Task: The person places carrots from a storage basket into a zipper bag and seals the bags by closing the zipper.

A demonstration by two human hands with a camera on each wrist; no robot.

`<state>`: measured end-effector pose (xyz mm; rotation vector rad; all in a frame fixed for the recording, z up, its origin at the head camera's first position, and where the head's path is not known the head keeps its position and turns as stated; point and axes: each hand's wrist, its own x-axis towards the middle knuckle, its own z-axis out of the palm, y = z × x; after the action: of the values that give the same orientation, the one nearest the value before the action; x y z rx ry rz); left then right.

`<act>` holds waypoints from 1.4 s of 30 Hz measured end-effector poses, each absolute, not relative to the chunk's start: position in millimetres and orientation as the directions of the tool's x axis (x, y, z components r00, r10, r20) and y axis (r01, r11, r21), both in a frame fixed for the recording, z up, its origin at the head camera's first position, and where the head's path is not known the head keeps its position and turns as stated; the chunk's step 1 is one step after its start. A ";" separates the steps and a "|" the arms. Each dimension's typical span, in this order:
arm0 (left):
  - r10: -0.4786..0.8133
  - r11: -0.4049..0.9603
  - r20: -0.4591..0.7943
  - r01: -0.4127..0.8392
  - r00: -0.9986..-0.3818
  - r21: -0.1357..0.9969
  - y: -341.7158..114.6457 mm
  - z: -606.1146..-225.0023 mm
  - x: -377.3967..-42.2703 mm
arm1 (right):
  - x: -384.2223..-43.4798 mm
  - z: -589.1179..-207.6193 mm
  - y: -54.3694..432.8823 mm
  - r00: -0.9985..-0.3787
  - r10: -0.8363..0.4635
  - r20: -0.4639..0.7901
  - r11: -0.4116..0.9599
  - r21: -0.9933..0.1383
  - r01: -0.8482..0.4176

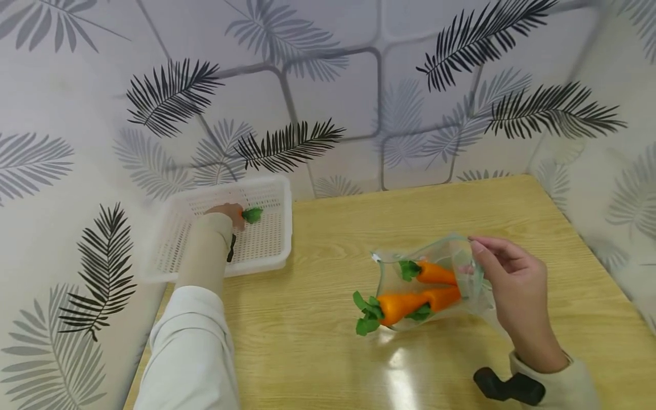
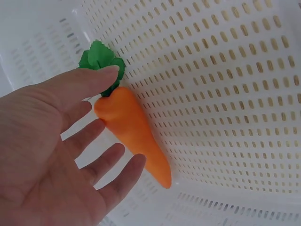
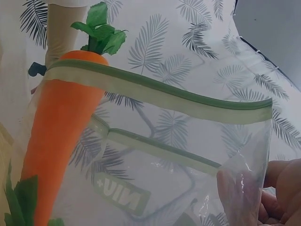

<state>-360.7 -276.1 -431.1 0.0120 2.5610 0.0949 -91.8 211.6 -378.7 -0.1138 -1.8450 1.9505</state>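
Note:
In the left wrist view, an orange toy carrot (image 2: 131,127) with green leaves lies in the white plastic basket (image 1: 285,228). My left hand (image 2: 51,141) reaches over it, thumb across the leaf base and the other fingers spread loosely along the carrot's side. On the right, my right hand (image 1: 523,290) pinches the edge of a clear zip bag (image 1: 474,296) between thumb and fingers. Inside the bag are an upper carrot (image 1: 435,273) and two lower ones; the leaves of the front carrot (image 1: 397,307) stick out of the mouth.
The basket stands at the back left of the wooden table (image 1: 318,341), close to the wall (image 1: 338,97) with its leaf pattern. A dark wrist mount (image 1: 509,387) sits at the right sleeve.

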 end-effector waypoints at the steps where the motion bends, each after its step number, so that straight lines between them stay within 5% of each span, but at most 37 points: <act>1: 0.020 0.998 -0.540 -0.012 -0.842 0.056 -275.8 -432.0 -360.7 | -91.9 -379.0 211.6 -0.895 0.373 0.245 -0.004 -0.964 -0.265; 18: -0.014 1.000 -0.487 -0.007 -0.873 -0.017 -269.4 -436.4 -353.9 | -93.5 -378.6 213.4 -0.903 0.340 0.262 -0.040 -0.956 -0.292; 42: 0.115 0.982 -0.328 0.157 -0.938 -0.103 -278.3 -479.7 -372.2 | -90.8 -380.6 217.3 -0.898 0.344 0.276 -0.060 -0.948 -0.314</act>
<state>-372.2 -278.3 -479.7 0.1977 2.8025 -0.1829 -90.8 217.3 -380.6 -0.0320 -1.7849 2.0064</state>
